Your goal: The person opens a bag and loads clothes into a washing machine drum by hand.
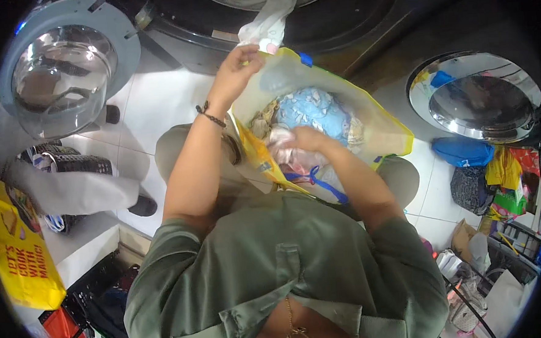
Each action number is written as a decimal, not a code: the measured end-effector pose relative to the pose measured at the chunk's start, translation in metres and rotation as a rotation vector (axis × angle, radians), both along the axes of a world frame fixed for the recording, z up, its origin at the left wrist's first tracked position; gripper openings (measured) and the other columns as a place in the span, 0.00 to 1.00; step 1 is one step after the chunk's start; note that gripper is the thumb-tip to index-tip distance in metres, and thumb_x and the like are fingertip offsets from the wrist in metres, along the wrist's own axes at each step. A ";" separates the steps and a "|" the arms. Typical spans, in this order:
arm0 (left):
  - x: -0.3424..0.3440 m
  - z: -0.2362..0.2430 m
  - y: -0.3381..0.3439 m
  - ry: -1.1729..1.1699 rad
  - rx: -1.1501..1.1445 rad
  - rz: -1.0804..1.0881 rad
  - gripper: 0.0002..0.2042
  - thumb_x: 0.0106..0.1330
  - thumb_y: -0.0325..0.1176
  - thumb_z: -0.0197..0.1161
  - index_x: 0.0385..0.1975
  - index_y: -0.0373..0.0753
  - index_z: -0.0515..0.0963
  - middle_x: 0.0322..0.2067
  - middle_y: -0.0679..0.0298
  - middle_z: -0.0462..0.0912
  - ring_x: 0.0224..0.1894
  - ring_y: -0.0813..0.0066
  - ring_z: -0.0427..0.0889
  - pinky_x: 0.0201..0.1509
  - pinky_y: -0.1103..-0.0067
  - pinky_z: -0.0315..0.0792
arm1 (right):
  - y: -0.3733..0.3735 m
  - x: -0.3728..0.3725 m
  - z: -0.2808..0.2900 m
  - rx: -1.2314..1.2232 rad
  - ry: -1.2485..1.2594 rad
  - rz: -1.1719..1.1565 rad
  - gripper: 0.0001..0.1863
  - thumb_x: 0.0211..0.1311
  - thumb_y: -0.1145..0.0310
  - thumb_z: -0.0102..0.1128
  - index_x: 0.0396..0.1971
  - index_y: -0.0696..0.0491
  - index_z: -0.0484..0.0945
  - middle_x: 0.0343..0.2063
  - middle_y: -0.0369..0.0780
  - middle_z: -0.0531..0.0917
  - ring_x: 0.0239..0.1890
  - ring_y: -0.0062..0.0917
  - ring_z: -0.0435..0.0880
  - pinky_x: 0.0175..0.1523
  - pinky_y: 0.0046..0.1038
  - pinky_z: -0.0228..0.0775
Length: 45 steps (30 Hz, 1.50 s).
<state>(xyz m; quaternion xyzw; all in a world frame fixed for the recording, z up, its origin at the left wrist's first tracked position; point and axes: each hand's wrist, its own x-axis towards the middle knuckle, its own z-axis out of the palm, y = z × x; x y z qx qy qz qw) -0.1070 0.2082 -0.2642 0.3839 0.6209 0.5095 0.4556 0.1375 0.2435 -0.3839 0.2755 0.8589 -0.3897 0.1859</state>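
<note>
A large yellow-rimmed bag (381, 123) stands mouth up between my knees, filled with laundry. At its far left corner my left hand (242, 65) is closed on the bag's rim, with the fingertips close to a white cloth (269, 25) hanging out of the machine's drum. Inside the bag, my right hand (306, 140) is closed on a pale pinkish cloth (281, 145); its fingertips are partly hidden in the folds. A light blue patterned cloth (313, 108) lies just beyond that hand. A blue strap (326, 184) hangs at the bag's near side.
The front-loading machine (214, 19) ahead holds white laundry. A round glass door (61, 82) stands ajar at far left, another door (475, 97) at right. A person's grey-clad leg (82, 185) and a yellow bag (18, 249) are at left. Several bags (465, 152) lie at right.
</note>
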 end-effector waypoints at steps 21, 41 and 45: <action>0.034 0.034 0.008 -0.753 0.018 -0.052 0.19 0.72 0.40 0.49 0.55 0.33 0.71 0.48 0.56 0.81 0.49 0.66 0.82 0.57 0.68 0.74 | 0.098 0.029 0.166 -0.677 1.087 -0.846 0.08 0.68 0.69 0.56 0.39 0.58 0.78 0.32 0.35 0.83 0.33 0.16 0.79 0.40 0.19 0.71; -0.050 0.098 0.121 0.349 0.605 0.405 0.23 0.67 0.35 0.58 0.60 0.35 0.66 0.57 0.53 0.70 0.55 0.63 0.75 0.54 0.71 0.72 | 0.105 0.086 0.178 -0.074 0.897 -0.761 0.19 0.62 0.63 0.62 0.52 0.54 0.76 0.39 0.41 0.84 0.37 0.24 0.82 0.46 0.26 0.73; 0.018 0.005 0.088 0.526 0.057 -0.560 0.16 0.65 0.36 0.59 0.50 0.38 0.77 0.46 0.64 0.80 0.45 0.75 0.79 0.50 0.78 0.72 | 0.102 0.099 0.178 0.062 0.775 -0.766 0.20 0.61 0.61 0.61 0.51 0.53 0.76 0.39 0.41 0.85 0.38 0.28 0.84 0.45 0.29 0.74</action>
